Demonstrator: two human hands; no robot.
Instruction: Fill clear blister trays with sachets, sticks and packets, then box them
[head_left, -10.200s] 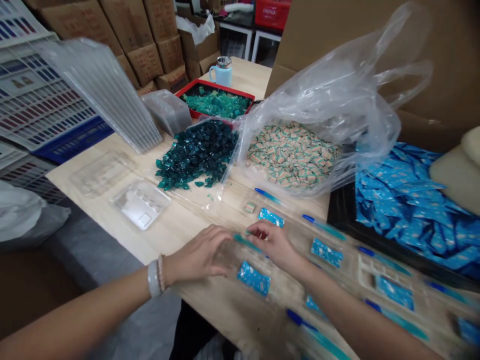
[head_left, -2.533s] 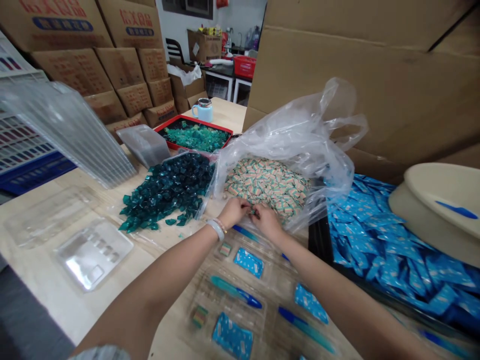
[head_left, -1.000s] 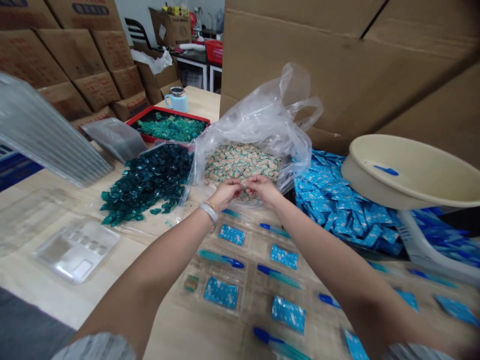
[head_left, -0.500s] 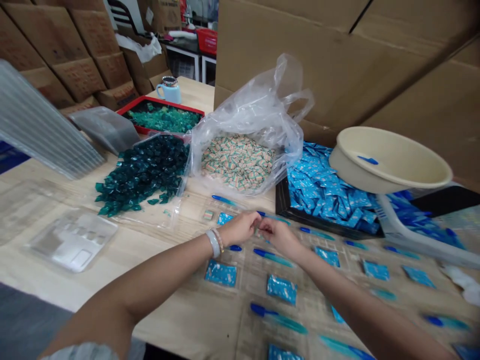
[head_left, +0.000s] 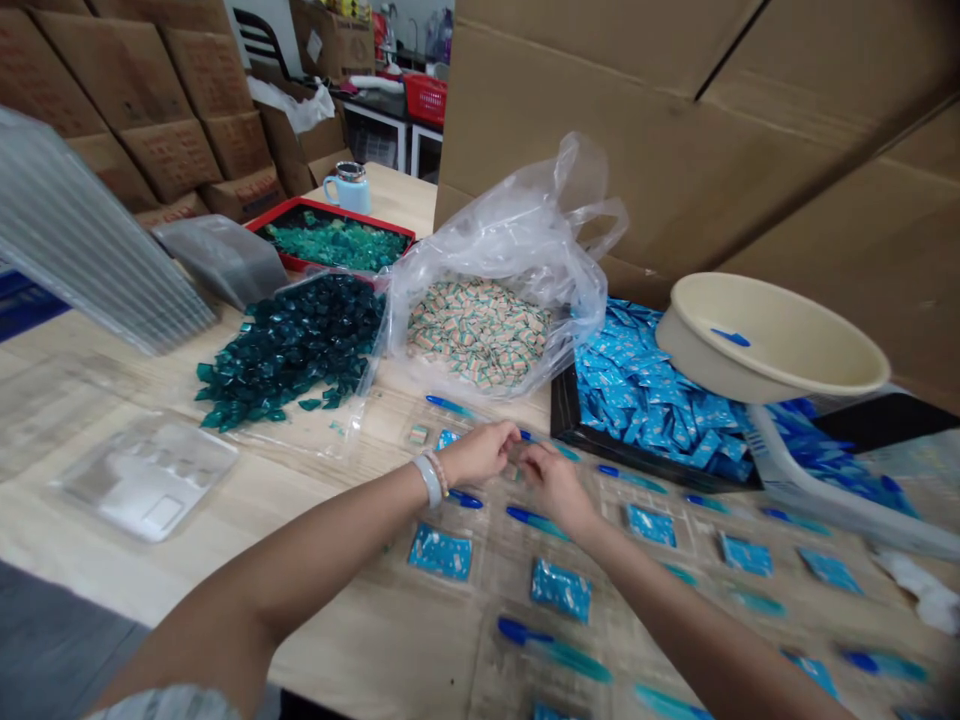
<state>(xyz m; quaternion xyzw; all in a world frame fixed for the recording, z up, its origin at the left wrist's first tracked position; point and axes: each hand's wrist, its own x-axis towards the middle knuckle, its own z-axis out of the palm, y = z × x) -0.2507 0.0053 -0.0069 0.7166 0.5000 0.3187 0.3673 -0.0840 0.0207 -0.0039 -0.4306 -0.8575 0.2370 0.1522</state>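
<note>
Between bag (head_left: 517, 230) of sweets (head_left: 476, 330) and tabletop (head_left: 322, 560) edge, left hand (head_left: 480, 452) and right hand (head_left: 551, 480) are hovering together over trays (head_left: 499, 545), grasp unclear.

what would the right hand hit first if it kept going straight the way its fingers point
Most likely the left hand: the right hand points up and left straight at it, with hardly any gap. Whether they touch is too blurred to tell.

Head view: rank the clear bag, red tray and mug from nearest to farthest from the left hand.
1. Clear bag, just beyond the left hand.
2. Red tray, farther back on the left.
3. Mug, behind the tray.
</note>
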